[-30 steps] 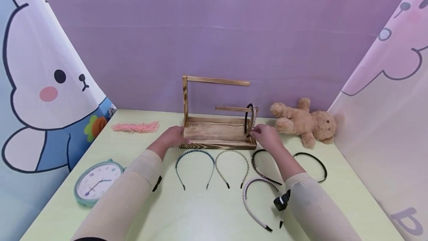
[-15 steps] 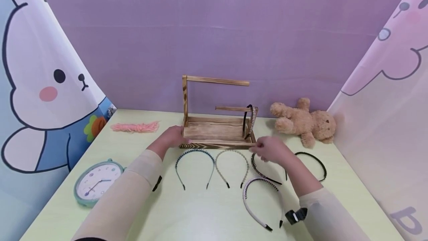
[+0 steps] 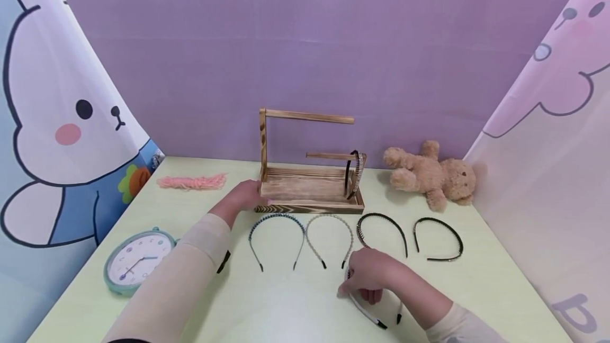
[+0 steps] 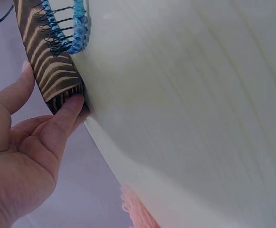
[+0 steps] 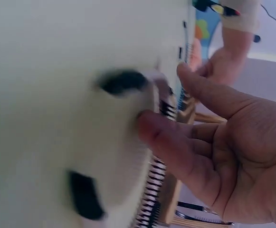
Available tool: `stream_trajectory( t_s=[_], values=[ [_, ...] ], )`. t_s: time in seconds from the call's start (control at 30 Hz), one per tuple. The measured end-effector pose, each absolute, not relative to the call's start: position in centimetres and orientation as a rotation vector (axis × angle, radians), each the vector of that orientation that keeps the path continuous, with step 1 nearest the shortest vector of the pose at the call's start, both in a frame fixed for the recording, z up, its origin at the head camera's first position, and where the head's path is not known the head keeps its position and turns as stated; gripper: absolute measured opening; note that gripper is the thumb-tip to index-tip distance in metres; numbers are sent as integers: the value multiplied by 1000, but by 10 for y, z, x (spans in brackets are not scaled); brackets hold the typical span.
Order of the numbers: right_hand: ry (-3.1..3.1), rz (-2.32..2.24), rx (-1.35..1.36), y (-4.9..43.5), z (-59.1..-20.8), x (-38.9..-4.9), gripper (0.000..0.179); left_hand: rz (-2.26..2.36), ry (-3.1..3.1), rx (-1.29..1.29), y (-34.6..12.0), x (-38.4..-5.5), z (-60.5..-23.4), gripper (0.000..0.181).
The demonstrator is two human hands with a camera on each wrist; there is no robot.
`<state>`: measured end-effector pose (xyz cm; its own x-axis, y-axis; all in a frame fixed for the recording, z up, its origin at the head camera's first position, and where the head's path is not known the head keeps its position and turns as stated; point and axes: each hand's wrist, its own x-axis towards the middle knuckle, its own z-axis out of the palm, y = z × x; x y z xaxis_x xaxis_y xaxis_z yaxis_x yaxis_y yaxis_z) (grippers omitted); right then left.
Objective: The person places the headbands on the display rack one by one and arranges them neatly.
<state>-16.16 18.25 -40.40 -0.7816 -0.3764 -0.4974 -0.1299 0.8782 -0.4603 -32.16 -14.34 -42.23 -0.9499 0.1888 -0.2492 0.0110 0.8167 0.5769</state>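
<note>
One white headband lies on the table at 6 o'clock from the rack, its ends pointing toward the person. The right hand is on its arch, fingers curled around the band. The left hand is farther off, its straight fingers pressing the rack's left end.

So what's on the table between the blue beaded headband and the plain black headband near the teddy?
In the head view, between the blue beaded headband and the plain black headband lie a pearl headband and a black toothed headband.
</note>
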Motion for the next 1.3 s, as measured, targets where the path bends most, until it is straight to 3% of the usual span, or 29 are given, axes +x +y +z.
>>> stream_trajectory(
  t_s=[0.33, 0.7, 1.13, 1.3],
  values=[
    [2423, -516, -366, 179, -407, -152, 27, 846, 2728, 196, -144, -323, -425, 66],
    [2490, -597, -585, 184, -360, -151, 23, 860, 2728, 186, -145, -323, -426, 68],
    [2681, -726, -781, 170, -342, -175, 5, 873, 2711, 170, -145, -321, -425, 68],
    [2717, -886, -789, 159, -349, -193, 8, 886, 2710, 144, -143, -321, -425, 67]
  ],
)
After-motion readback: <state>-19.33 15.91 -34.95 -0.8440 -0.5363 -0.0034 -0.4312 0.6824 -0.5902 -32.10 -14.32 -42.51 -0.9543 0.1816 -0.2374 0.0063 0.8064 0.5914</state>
